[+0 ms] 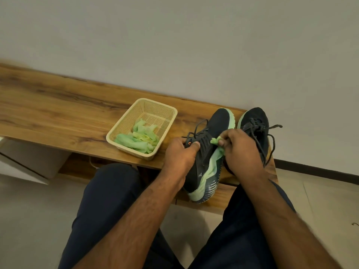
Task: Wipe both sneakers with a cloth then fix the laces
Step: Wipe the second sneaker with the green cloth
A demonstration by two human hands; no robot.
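The left hand (179, 154) grips the near sneaker (208, 152) beside the basket (165, 110), steadying it, while the right hand (240, 150) pinches a green cloth (214, 141) against its laces.

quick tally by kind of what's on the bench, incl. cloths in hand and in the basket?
Sneakers: 2 (one held, one beside it)
Baskets: 1
Cloths in hand: 1, gripped by the right hand
Cloth heap in basket: 1; pieces can't be separated
Total: 5
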